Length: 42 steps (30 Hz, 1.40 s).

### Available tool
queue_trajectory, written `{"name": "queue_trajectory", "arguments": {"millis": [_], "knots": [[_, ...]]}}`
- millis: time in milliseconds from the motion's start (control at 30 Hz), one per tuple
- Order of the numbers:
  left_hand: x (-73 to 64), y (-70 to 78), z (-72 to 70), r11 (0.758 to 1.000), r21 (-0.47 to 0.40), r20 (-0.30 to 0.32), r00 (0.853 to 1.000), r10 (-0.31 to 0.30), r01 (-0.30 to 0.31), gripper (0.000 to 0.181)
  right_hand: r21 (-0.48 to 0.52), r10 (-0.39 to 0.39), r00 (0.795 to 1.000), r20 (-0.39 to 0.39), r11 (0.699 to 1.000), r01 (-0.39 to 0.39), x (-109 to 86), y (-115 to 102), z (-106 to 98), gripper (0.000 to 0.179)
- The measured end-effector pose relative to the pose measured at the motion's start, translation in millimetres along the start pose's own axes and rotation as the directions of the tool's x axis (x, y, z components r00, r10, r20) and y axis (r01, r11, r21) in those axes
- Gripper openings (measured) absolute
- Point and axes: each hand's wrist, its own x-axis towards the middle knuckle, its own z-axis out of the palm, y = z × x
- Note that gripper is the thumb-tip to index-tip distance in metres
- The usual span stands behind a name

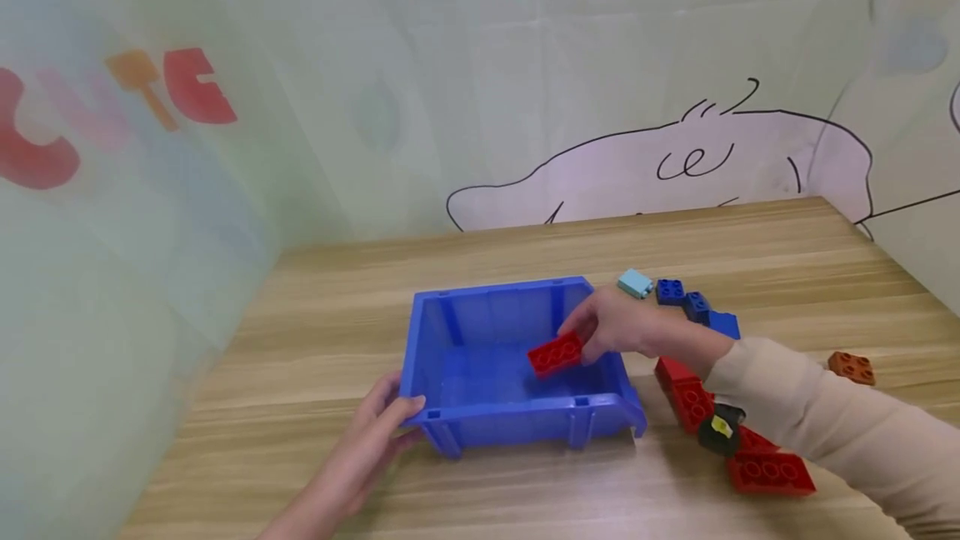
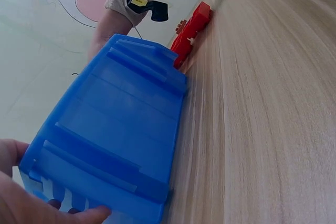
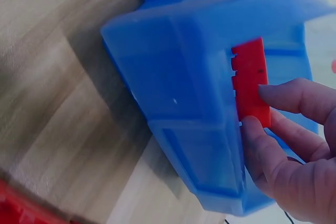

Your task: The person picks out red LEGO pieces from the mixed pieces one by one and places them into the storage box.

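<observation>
A blue plastic bin (image 1: 502, 423) stands on the wooden table. My left hand (image 1: 372, 430) grips its near left corner, thumb over the rim; in the left wrist view the fingers (image 2: 92, 216) lie against the bin's outer wall. Above the right part of the bin's inside, my right hand (image 1: 621, 325) pinches a red toy building brick (image 1: 555, 354) between thumb and fingers. The right wrist view has the same brick (image 3: 252, 85) tilted just past the bin wall (image 3: 173, 72), its studs facing away from the palm.
Right of the bin lie several red bricks (image 1: 770, 473), partly hidden under the right forearm. Behind them sit a light blue brick (image 1: 635, 283), several dark blue bricks (image 1: 670, 292) and an orange-brown brick (image 1: 852, 367). A printed curtain (image 1: 480, 90) hangs beyond the table's back edge.
</observation>
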Motion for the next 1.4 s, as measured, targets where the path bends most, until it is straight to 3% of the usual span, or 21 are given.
{"name": "queue_trajectory", "arguments": {"millis": [333,800,1400], "knots": [[-1.3,-1.4,-0.3,1.0,-0.001,0.001,1.0,0.007,-0.007,0.057,-0.105,-0.06,0.998,0.03,0.992,0.062,10.2,3,17,0.032],[-1.9,-2.4,-0.3,1.0,0.002,-0.006,1.0,0.013,-0.013,0.058,-0.108,-0.143,0.986,0.083,0.983,0.152,15.7,7,28,0.03],[-1.2,-1.1,0.9,1.0,-0.008,-0.001,1.0,0.012,-0.012,0.059,-0.087,-0.076,0.992,0.105,0.993,0.086,18.5,8,37,0.029]]}}
